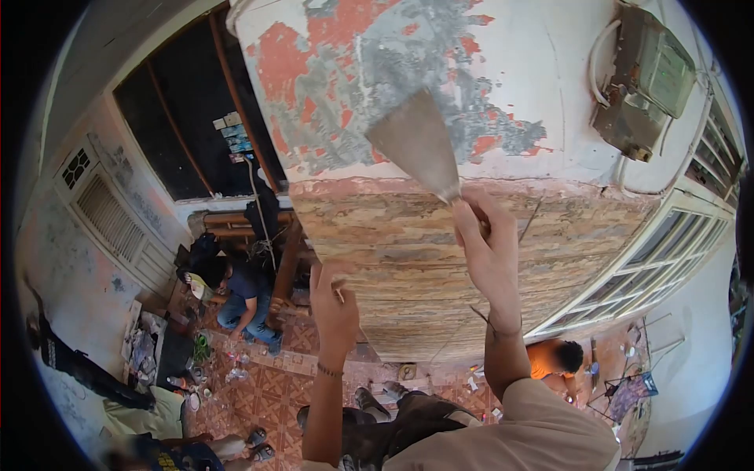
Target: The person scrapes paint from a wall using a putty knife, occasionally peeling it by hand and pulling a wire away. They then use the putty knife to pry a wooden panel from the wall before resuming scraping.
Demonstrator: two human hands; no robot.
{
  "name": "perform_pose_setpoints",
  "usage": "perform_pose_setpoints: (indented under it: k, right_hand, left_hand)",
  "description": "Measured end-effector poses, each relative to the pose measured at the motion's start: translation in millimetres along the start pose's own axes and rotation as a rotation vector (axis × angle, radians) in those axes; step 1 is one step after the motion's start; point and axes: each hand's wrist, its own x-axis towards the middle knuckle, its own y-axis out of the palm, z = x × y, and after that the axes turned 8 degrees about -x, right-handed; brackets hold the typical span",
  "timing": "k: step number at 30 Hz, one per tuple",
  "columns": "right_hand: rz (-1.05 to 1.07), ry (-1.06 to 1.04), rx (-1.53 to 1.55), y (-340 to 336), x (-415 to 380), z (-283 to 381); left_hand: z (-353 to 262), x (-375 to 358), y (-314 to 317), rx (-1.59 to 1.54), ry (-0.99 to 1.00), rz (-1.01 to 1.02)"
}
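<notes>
1. Upper centre: my right hand (pixel 488 243) was closed round a scraper (pixel 420 141), before the patchy wall (pixel 377 59).
2. Centre: my left hand (pixel 335 310) half-curled, contents unclear.
3. Scraping seemed underway; the next stroke called for steady pressure.

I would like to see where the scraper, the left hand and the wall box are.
Scraper (pixel 420 144), head view, on the blade.
Left hand (pixel 335 314), head view, on its middle.
Wall box (pixel 646 88), head view, on its casing.

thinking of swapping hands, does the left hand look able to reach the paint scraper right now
Probably yes: nothing visible stands between the left hand and the paint scraper, though the right hand holds it, leaving mainly the blade exposed.
</notes>
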Motion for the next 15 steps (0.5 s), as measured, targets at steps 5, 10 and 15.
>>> perform_pose_setpoints:
  k: [5, 10, 15]
  right_hand:
    - [0.062, 0.097, 0.062, 2.2, -42.0, -33.6]
    - [0.023, 0.221, 0.125, 2.9, -55.7, -26.4]
    - [-0.059, 0.194, 0.099, 25.7, -59.0, -19.7]
  left_hand:
    - [110.3, -141.4, -90.2, -0.079, -0.543, -0.221]
    - [225.5, -389.0, -179.8, 0.273, -0.962, -0.501]
    - [211.2, -482.9, -158.4, 0.313, -0.963, -0.697]
